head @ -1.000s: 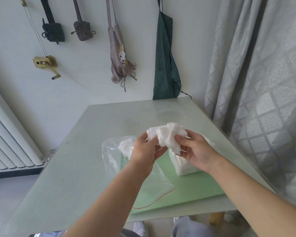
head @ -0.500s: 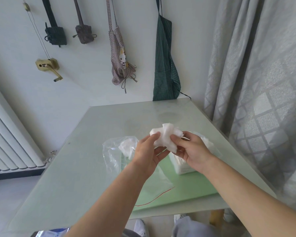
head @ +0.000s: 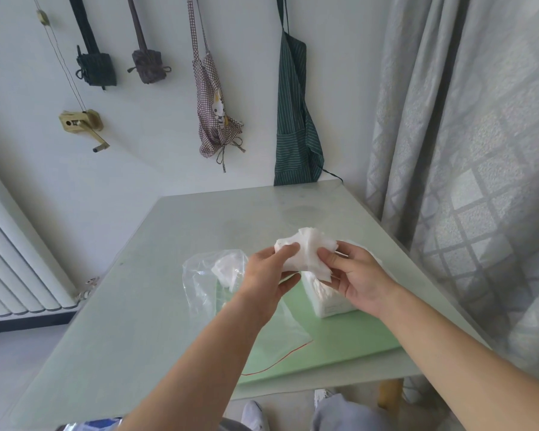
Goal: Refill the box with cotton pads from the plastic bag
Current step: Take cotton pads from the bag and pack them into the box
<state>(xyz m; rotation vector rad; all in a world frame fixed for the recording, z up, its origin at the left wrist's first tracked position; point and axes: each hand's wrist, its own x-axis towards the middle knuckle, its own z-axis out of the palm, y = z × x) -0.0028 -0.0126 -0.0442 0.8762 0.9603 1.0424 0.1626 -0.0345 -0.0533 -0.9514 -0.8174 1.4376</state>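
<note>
A bunch of white cotton pads is held above the table between both hands. My left hand pinches its left side and my right hand pinches its right side. Just below them stands the clear box with pads inside, partly hidden by my right hand. To the left lies the clear plastic bag with a few white pads still in it and a red seal strip at its near end.
The box and part of the bag rest on a light green mat on the pale glass table. A grey curtain hangs close on the right. Aprons and bags hang on the back wall; a radiator stands at left.
Both hands have kept hold of the pads and squeezed the bunch tighter, shifting it slightly right and over the box. The bag and box have not moved.
</note>
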